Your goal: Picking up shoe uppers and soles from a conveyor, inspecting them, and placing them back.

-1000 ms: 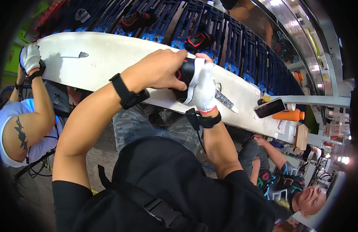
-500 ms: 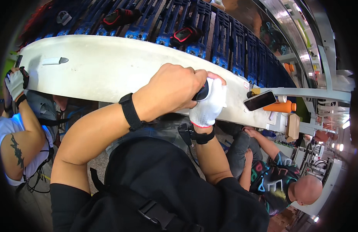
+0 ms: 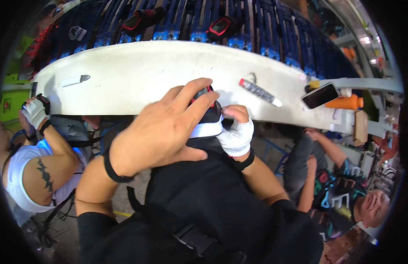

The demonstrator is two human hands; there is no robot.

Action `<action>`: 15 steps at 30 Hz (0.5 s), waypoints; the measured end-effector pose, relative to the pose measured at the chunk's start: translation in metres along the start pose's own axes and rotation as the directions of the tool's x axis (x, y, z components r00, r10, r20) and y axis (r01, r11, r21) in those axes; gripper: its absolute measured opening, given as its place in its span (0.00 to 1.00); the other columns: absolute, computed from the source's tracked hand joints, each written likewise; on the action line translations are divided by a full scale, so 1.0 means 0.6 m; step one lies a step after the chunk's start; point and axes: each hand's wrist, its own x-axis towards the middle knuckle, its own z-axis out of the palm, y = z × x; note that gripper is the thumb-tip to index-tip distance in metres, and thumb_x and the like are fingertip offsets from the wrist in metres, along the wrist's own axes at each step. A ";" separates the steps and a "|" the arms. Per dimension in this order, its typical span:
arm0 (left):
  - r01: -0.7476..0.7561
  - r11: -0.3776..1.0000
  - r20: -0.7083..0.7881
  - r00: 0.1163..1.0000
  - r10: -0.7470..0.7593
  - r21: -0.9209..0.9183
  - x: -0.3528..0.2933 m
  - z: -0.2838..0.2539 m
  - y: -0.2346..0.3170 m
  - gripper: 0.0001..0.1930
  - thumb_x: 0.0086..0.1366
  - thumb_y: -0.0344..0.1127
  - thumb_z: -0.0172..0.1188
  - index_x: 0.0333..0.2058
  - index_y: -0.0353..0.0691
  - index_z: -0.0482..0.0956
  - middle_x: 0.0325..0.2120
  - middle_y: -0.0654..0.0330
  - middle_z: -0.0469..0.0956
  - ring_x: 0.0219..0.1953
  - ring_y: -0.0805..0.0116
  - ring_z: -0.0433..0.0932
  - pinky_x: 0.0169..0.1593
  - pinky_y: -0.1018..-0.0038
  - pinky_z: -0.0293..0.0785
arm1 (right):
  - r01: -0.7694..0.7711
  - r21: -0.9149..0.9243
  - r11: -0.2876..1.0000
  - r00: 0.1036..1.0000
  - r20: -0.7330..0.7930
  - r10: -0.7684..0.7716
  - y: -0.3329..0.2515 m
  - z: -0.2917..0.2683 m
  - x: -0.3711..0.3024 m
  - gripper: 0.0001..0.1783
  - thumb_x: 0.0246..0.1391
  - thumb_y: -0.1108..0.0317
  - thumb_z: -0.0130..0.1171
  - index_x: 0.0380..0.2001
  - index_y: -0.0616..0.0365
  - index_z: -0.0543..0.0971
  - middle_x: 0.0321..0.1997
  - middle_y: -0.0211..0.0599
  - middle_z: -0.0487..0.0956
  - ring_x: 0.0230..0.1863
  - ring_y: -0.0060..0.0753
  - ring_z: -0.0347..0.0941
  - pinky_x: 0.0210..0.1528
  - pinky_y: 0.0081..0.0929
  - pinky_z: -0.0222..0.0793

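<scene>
A black shoe (image 3: 211,115) with red trim and a white sole is held at the near edge of the white table (image 3: 138,79). My right hand (image 3: 237,137), in a white glove with bare fingertips, grips one end of it. My bare left hand (image 3: 162,125) reaches across the shoe's left side, fingers spread and thumb stretched out; whether it presses on the shoe is hard to tell. Part of the shoe is hidden behind its fingers. On the table to the right lies a patterned marker-like tube (image 3: 260,92) with a red end and a white end.
Beyond the table runs a blue slatted conveyor (image 3: 166,33) carrying dark shoes (image 3: 220,27). A white, grey-tipped tool (image 3: 75,81) lies far left; a phone (image 3: 321,96) and orange bottle (image 3: 345,103) stand right. A co-worker's gloved hand (image 3: 34,112) is at left, another person (image 3: 336,189) at right.
Both hands and the shoe have moved left and closer to me. My left hand has come off its grip and spread its fingers. The marker-like tube now shows on the table.
</scene>
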 end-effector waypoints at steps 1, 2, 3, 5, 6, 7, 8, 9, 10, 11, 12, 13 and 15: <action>0.027 0.999 -0.045 0.999 -0.028 -0.026 -0.014 0.012 -0.001 0.54 0.41 0.38 0.88 0.69 0.40 0.70 0.72 0.47 0.67 0.68 0.37 0.75 0.65 0.52 0.80 | 0.077 -0.010 0.997 0.997 0.031 -0.077 -0.002 0.005 0.001 0.30 0.43 0.67 0.84 0.49 0.52 0.79 0.45 0.38 0.83 0.46 0.49 0.81 0.52 0.43 0.77; 0.057 0.997 -0.094 0.994 -0.061 -0.046 -0.023 0.027 -0.005 0.53 0.42 0.37 0.88 0.68 0.40 0.72 0.72 0.47 0.67 0.68 0.38 0.75 0.66 0.54 0.80 | 0.121 -0.026 0.992 0.991 0.056 -0.120 -0.013 0.012 0.005 0.26 0.45 0.67 0.83 0.44 0.48 0.78 0.43 0.35 0.81 0.42 0.46 0.78 0.50 0.43 0.74; 0.083 0.994 -0.143 0.985 -0.092 -0.066 -0.030 0.039 -0.013 0.51 0.42 0.37 0.88 0.67 0.41 0.73 0.71 0.47 0.68 0.68 0.38 0.75 0.67 0.55 0.80 | 0.140 -0.002 0.990 0.987 0.084 -0.139 -0.016 0.019 0.012 0.25 0.43 0.67 0.83 0.41 0.46 0.77 0.42 0.32 0.81 0.41 0.43 0.77 0.50 0.43 0.73; 0.113 0.990 -0.148 0.981 -0.126 -0.089 -0.037 0.048 -0.031 0.48 0.42 0.37 0.88 0.65 0.40 0.76 0.70 0.47 0.70 0.68 0.39 0.76 0.66 0.55 0.80 | 0.171 0.074 0.983 0.976 0.123 -0.179 -0.009 0.029 0.017 0.24 0.42 0.68 0.82 0.39 0.45 0.76 0.40 0.29 0.80 0.39 0.42 0.76 0.46 0.43 0.70; 0.136 0.982 -0.179 0.971 -0.157 -0.128 -0.041 0.050 -0.042 0.45 0.43 0.37 0.87 0.62 0.40 0.78 0.69 0.47 0.72 0.68 0.41 0.77 0.66 0.55 0.80 | 0.183 0.110 0.977 0.971 0.136 -0.197 -0.009 0.034 0.022 0.24 0.42 0.68 0.82 0.37 0.45 0.75 0.38 0.28 0.80 0.38 0.40 0.76 0.44 0.42 0.68; 0.137 0.983 -0.169 0.973 -0.156 -0.121 -0.045 0.053 -0.053 0.45 0.43 0.37 0.87 0.62 0.40 0.78 0.69 0.47 0.72 0.68 0.41 0.77 0.66 0.55 0.80 | 0.177 0.112 0.978 0.974 0.125 -0.191 -0.004 0.038 0.028 0.24 0.42 0.68 0.82 0.37 0.45 0.75 0.38 0.28 0.80 0.38 0.40 0.76 0.44 0.42 0.68; 0.115 0.983 -0.207 0.968 -0.143 -0.140 -0.051 0.054 -0.065 0.42 0.43 0.36 0.87 0.60 0.40 0.81 0.68 0.47 0.73 0.67 0.41 0.78 0.66 0.55 0.80 | 0.227 0.115 0.967 0.959 0.149 -0.243 0.001 0.043 0.034 0.24 0.42 0.67 0.82 0.37 0.45 0.75 0.38 0.29 0.81 0.38 0.40 0.76 0.44 0.42 0.68; 0.090 0.983 -0.247 0.961 -0.129 -0.160 -0.055 0.057 -0.073 0.39 0.43 0.36 0.87 0.57 0.39 0.83 0.67 0.47 0.75 0.66 0.42 0.80 0.65 0.54 0.81 | 0.277 0.118 0.954 0.940 0.175 -0.294 0.004 0.045 0.040 0.23 0.43 0.67 0.82 0.37 0.45 0.76 0.37 0.29 0.81 0.37 0.41 0.77 0.44 0.42 0.68; 0.113 0.978 -0.290 0.944 -0.160 -0.173 -0.059 0.061 -0.076 0.35 0.44 0.37 0.87 0.53 0.38 0.86 0.67 0.46 0.76 0.65 0.43 0.81 0.64 0.54 0.81 | 0.223 0.096 0.970 0.957 0.169 -0.237 0.004 0.048 0.050 0.27 0.41 0.63 0.85 0.41 0.47 0.77 0.41 0.32 0.82 0.39 0.44 0.78 0.46 0.43 0.69; 0.111 0.980 -0.288 0.945 -0.156 -0.168 -0.064 0.065 -0.080 0.35 0.44 0.37 0.87 0.53 0.38 0.86 0.67 0.46 0.76 0.65 0.43 0.81 0.64 0.54 0.81 | 0.130 0.024 0.991 0.975 0.179 -0.132 -0.003 0.045 0.066 0.38 0.40 0.54 0.87 0.53 0.54 0.80 0.49 0.41 0.85 0.46 0.54 0.81 0.53 0.46 0.74; 0.105 0.987 -0.308 0.941 -0.137 -0.119 -0.070 0.070 -0.084 0.35 0.44 0.36 0.87 0.53 0.39 0.85 0.66 0.48 0.76 0.60 0.45 0.84 0.58 0.57 0.85 | 0.067 0.023 0.998 0.973 0.221 -0.070 -0.008 0.042 0.081 0.47 0.40 0.49 0.87 0.60 0.57 0.78 0.54 0.47 0.84 0.52 0.58 0.81 0.59 0.47 0.74; 0.099 0.993 -0.325 0.938 -0.117 -0.071 -0.077 0.074 -0.084 0.34 0.44 0.36 0.87 0.53 0.40 0.85 0.66 0.50 0.76 0.55 0.47 0.87 0.53 0.60 0.89 | 0.001 0.018 1.000 0.965 0.262 -0.006 -0.012 0.040 0.093 0.55 0.40 0.43 0.87 0.67 0.60 0.76 0.60 0.53 0.84 0.58 0.62 0.81 0.64 0.48 0.75; 0.075 0.997 -0.341 0.937 -0.072 -0.007 -0.085 0.083 -0.076 0.34 0.44 0.37 0.87 0.53 0.40 0.85 0.66 0.50 0.76 0.55 0.47 0.87 0.52 0.60 0.89 | -0.189 0.009 0.982 0.711 0.691 0.131 -0.007 0.028 0.110 0.64 0.42 0.36 0.85 0.74 0.65 0.71 0.65 0.59 0.82 0.66 0.63 0.79 0.70 0.47 0.74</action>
